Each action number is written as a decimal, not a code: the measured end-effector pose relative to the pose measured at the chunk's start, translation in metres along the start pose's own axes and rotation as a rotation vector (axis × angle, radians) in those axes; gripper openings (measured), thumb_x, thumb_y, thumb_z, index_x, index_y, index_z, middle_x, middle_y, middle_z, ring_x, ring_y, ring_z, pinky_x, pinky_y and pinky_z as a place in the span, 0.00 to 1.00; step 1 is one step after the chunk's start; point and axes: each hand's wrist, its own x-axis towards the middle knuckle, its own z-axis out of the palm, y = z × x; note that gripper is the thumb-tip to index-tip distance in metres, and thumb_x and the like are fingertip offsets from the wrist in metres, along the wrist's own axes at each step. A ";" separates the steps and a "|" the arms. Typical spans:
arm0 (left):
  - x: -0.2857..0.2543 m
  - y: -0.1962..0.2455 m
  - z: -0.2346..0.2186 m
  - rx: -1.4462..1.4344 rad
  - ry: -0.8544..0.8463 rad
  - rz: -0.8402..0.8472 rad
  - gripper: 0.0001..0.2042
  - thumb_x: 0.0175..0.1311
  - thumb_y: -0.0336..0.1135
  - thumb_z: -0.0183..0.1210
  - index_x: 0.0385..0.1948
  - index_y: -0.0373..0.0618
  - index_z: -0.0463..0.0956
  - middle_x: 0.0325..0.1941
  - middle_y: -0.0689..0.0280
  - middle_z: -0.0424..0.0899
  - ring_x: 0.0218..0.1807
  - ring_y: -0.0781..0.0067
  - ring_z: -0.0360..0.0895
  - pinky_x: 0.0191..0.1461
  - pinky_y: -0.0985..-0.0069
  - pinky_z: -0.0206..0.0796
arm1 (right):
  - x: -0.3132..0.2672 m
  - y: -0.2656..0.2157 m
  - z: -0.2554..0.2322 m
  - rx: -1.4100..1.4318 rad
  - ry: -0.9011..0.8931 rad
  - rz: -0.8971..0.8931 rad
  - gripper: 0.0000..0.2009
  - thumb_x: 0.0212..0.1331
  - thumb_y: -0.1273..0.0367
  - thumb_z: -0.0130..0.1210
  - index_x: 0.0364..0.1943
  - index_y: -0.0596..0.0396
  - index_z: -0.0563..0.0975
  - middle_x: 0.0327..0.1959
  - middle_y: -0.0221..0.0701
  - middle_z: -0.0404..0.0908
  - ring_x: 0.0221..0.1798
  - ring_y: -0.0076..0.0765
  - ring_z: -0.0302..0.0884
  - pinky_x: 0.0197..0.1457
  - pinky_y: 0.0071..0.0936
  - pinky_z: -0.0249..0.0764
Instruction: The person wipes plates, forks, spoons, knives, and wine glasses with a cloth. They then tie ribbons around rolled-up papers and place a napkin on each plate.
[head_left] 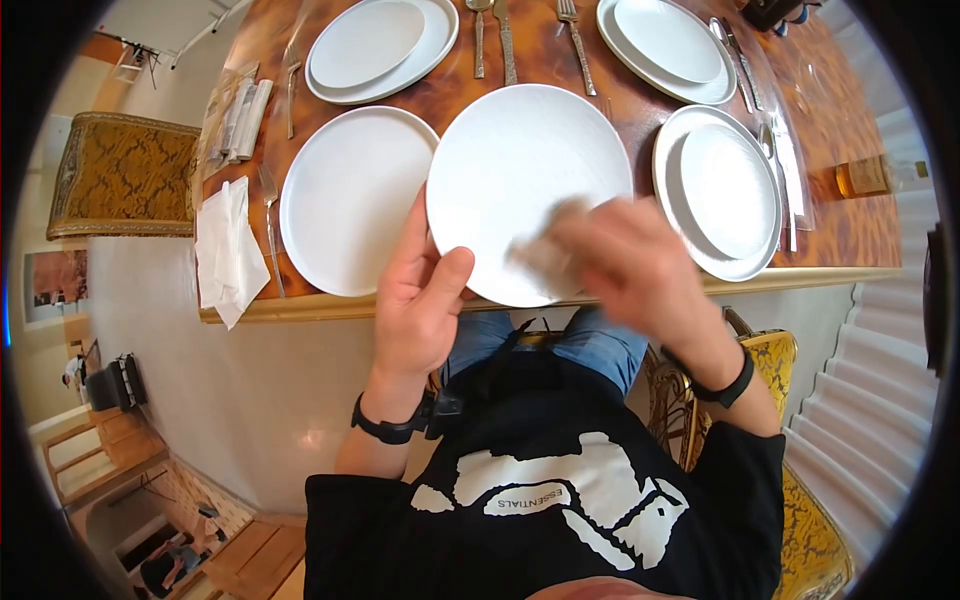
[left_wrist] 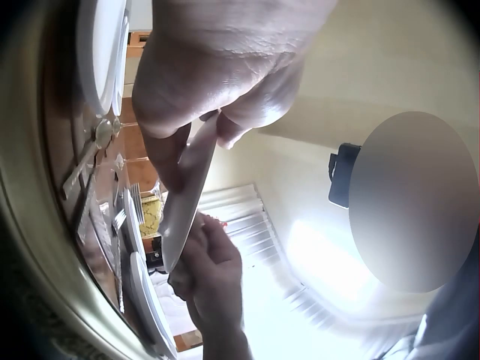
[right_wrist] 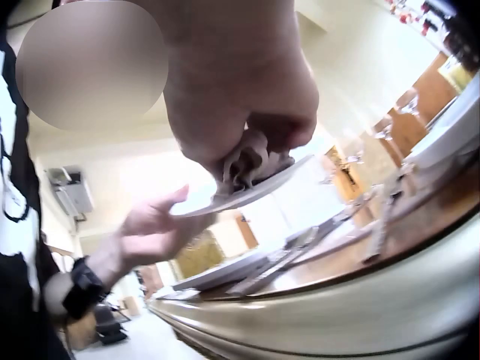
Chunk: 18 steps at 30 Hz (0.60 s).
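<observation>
My left hand (head_left: 420, 300) grips a white plate (head_left: 520, 160) by its near left rim, thumb over the face and fingers beneath. The plate is held up at the table's near edge and shows edge-on in the left wrist view. Bunched in my right hand (head_left: 640, 255) is a crumpled pale cloth (right_wrist: 249, 161), pressed against the plate's upper face near its right side. Motion blurs the right hand and cloth in the head view. Behind the held plate, a larger white plate (head_left: 340, 200) lies on the table to the left.
Stacked white plates (head_left: 665, 190) lie to the right, with more at the far side. Forks (head_left: 576, 45) and knives lie between settings. White napkins (head_left: 228, 245) hang over the table's left front edge. A bottle (head_left: 865, 178) lies at the right. Patterned chairs (head_left: 125, 175) stand around.
</observation>
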 end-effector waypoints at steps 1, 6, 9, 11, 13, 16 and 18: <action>-0.001 0.001 -0.003 0.036 -0.024 -0.007 0.30 0.71 0.24 0.49 0.73 0.38 0.48 0.68 0.60 0.68 0.66 0.70 0.69 0.68 0.71 0.62 | -0.002 0.014 0.001 -0.038 0.118 0.134 0.17 0.46 0.79 0.62 0.44 0.54 0.80 0.34 0.37 0.79 0.36 0.44 0.80 0.42 0.36 0.75; -0.007 -0.016 0.012 0.111 -0.117 -0.148 0.31 0.71 0.24 0.51 0.74 0.42 0.48 0.63 0.63 0.73 0.61 0.73 0.72 0.64 0.73 0.65 | 0.028 0.011 0.004 0.003 0.294 0.100 0.16 0.47 0.79 0.62 0.43 0.54 0.79 0.39 0.38 0.79 0.40 0.45 0.81 0.38 0.33 0.77; -0.004 -0.014 0.011 -0.047 0.010 -0.076 0.30 0.72 0.25 0.49 0.73 0.42 0.49 0.66 0.62 0.69 0.61 0.73 0.72 0.62 0.73 0.67 | 0.007 -0.015 0.015 0.218 0.118 -0.083 0.16 0.42 0.80 0.64 0.39 0.53 0.81 0.38 0.37 0.77 0.39 0.44 0.79 0.40 0.35 0.77; -0.004 -0.001 0.000 -0.027 0.001 -0.034 0.29 0.71 0.23 0.47 0.73 0.40 0.49 0.67 0.61 0.68 0.63 0.70 0.71 0.65 0.72 0.65 | -0.012 -0.004 0.003 0.188 -0.005 -0.069 0.10 0.44 0.79 0.62 0.33 0.54 0.79 0.35 0.36 0.76 0.37 0.44 0.77 0.39 0.36 0.75; -0.010 -0.009 0.000 -0.015 0.007 -0.071 0.29 0.70 0.22 0.48 0.73 0.39 0.50 0.67 0.61 0.68 0.63 0.71 0.71 0.65 0.73 0.64 | -0.013 0.016 0.000 0.094 0.116 0.180 0.11 0.44 0.80 0.61 0.35 0.54 0.79 0.35 0.37 0.76 0.36 0.45 0.78 0.38 0.36 0.75; -0.019 -0.028 0.007 0.041 -0.101 -0.137 0.31 0.68 0.22 0.52 0.72 0.38 0.51 0.66 0.65 0.68 0.64 0.78 0.67 0.65 0.78 0.61 | 0.000 0.013 -0.001 0.033 0.238 0.260 0.13 0.44 0.80 0.60 0.37 0.53 0.80 0.36 0.38 0.77 0.36 0.47 0.78 0.38 0.36 0.75; -0.024 -0.028 0.013 -0.109 -0.096 -0.242 0.31 0.69 0.24 0.52 0.73 0.40 0.50 0.63 0.66 0.70 0.60 0.80 0.69 0.61 0.80 0.63 | -0.004 0.002 0.007 0.071 0.140 0.109 0.16 0.44 0.80 0.60 0.41 0.53 0.81 0.38 0.39 0.77 0.36 0.48 0.78 0.39 0.36 0.75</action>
